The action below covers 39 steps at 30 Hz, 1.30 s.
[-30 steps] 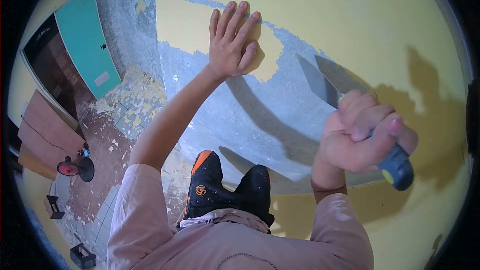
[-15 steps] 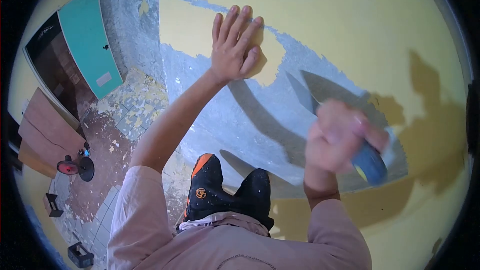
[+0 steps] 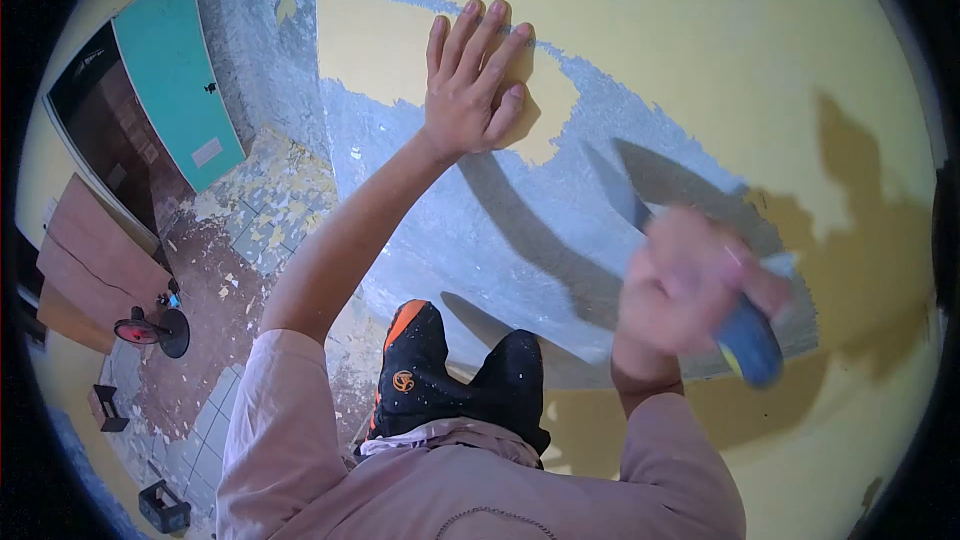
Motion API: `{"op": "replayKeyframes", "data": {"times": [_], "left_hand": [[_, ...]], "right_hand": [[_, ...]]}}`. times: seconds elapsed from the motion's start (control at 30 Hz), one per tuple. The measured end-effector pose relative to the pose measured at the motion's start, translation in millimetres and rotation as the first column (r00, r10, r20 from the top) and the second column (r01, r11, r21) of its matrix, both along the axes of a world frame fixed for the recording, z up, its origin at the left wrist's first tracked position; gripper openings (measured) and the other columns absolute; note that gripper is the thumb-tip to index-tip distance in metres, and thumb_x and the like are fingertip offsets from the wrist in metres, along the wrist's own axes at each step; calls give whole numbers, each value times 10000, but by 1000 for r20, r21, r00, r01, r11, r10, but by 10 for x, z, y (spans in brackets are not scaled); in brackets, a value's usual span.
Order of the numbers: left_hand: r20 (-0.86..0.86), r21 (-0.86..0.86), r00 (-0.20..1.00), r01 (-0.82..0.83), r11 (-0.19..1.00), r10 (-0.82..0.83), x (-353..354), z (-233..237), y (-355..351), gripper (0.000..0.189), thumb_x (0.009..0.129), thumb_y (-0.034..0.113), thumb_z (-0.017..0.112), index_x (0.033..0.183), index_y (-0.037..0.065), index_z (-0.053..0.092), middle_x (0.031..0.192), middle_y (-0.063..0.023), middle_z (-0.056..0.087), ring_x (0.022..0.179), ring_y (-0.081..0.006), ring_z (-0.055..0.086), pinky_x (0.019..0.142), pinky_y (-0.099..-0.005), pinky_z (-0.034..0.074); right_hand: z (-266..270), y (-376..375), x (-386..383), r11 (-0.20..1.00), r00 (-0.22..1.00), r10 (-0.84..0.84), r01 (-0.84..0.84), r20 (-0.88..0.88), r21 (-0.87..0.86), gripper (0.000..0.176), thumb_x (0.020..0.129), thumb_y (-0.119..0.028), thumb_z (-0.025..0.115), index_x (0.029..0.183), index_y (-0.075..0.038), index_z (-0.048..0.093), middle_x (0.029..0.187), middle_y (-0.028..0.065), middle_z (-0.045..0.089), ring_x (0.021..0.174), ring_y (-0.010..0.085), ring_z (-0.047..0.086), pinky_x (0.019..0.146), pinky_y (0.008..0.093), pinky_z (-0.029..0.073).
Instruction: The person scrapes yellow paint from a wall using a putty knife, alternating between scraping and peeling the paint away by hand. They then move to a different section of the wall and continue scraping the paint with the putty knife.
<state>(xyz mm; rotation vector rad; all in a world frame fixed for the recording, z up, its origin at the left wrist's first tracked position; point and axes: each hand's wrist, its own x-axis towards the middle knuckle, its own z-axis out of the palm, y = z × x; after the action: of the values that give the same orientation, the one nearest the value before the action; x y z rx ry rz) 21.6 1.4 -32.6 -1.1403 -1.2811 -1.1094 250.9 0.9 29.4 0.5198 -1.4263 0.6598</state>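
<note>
Remotely, I saw the blue-handled scraper [image 3: 750, 348] clenched in the right hand [image 3: 690, 280], blade [image 3: 612, 180] near the bare grey wall patch [image 3: 450, 240], contact unclear. Left hand [image 3: 468, 100] lay flat on yellow paint [image 3: 365, 40], gripping nothing. I judged a leftward blade skid could've cut it.

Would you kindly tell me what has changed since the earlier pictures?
The right hand, gripping the scraper, has shifted left and slightly down in the view since the first picture. Nothing was taken hold of or let go; the left hand stays on the wall.
</note>
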Motion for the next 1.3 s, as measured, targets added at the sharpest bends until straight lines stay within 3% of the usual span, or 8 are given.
{"op": "replayKeyframes", "data": {"times": [0.1, 0.37, 0.53, 0.63, 0.8, 0.9, 1.23, 1.3], "left_hand": [[-1, 6, 1000, 6, 1000, -6, -4, -5, 2, 522, 841, 288, 430, 1321, 88, 480, 1425, -162, 364, 1346, -344, 280, 1106, -494, 122], [7, 7, 1000, 10, 1000, -10, -7, -1, -4, 527, 833, 295, 440, 1326, 112, 479, 1423, -154, 369, 1346, -345, 281, 1105, -499, 120], [6, 41, 1000, 19, 999, -20, -31, 9, 30, 532, 819, 283, 451, 1329, 133, 479, 1424, -146, 371, 1344, -339, 287, 1106, -501, 115], [10, 29, 999, 45, 999, -45, 19, -28, 23, 528, 822, 282, 449, 1328, 131, 481, 1423, -148, 371, 1344, -340, 288, 1105, -502, 116], [14, 26, 1000, 15, 1000, -16, 2, -9, 22, 538, 814, 279, 453, 1332, 133, 476, 1428, -148, 364, 1342, -339, 289, 1104, -506, 117], [6, 26, 999, 40, 999, -40, -2, -9, 16, 547, 805, 272, 463, 1334, 132, 472, 1429, -146, 362, 1341, -339, 292, 1103, -508, 117], [-4, 38, 1000, 31, 999, -31, -26, 25, 29, 552, 800, 277, 469, 1334, 136, 472, 1433, -142, 358, 1341, -338, 290, 1104, -507, 115], [10, 30, 1000, 21, 999, -21, -2, -8, 23, 554, 802, 286, 466, 1335, 135, 471, 1431, -144, 362, 1342, -341, 289, 1105, -506, 114]], "right_hand": [[-34, 175, 0, 826, 809, -540, 458, 231, 328, 100, 764, -20, 622, 762, -70, 536, 612, 72, 571, 501, 175, 545, 501, 296, 463], [-101, 106, -64, 868, 857, -479, 430, 188, 248, 139, 746, -2, 650, 780, -79, 539, 640, 64, 585, 492, 195, 566, 484, 276, 448], [-162, 196, 10, 967, 965, 248, -242, 84, -77, 146, 774, -14, 644, 812, -82, 520, 705, 70, 606, 509, 192, 561, 501, 292, 454], [-120, 106, -151, 791, 790, -596, 544, 148, 282, 115, 891, -75, 487, 854, -119, 387, 561, 2, 389, 439, 117, 355, 419, 265, 339], [14, -49, 4, 985, 985, 168, -169, -27, -42, 177, 889, -100, 553, 844, -100, 382, 567, 40, 463, 440, 126, 436, 453, 251, 380], [-149, 80, -312, 832, 854, -520, 500, 21, 242, 91, 935, -133, 439, 866, -117, 382, 539, -12, 357, 403, 124, 337, 412, 252, 322], [-185, 106, -124, 894, 904, -420, 398, 75, 204, 182, 757, 6, 634, 751, -86, 477, 561, 59, 507, 446, 164, 487, 448, 282, 424], [-110, 62, 91, 982, 960, 181, -167, 215, -84, 212, 753, 11, 654, 755, -87, 466, 577, 50, 548, 457, 164, 527, 437, 282, 422]]}}
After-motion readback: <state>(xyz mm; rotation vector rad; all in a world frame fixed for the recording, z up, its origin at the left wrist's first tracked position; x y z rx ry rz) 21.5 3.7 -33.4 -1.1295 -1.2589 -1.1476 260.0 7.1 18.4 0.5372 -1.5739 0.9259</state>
